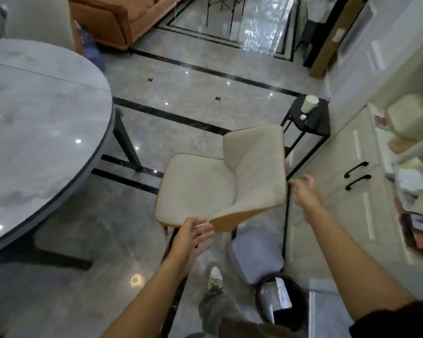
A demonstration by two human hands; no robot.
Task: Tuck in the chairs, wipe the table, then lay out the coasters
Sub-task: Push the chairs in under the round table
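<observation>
A cream upholstered chair with an orange shell stands on the floor, well away from the round grey marble table on the left. My left hand is at the near corner of the seat, fingers spread and relaxed, just touching or very close to the seat edge. My right hand hovers beside the backrest's right edge, fingers loosely curled and holding nothing. A second cream chair is tucked at the table's far side. No coasters or cloth show.
A small black side table with a paper cup stands behind the chair. White cabinets and cluttered shelves line the right. A bin and a grey bag lie near my feet. An orange sofa sits beyond.
</observation>
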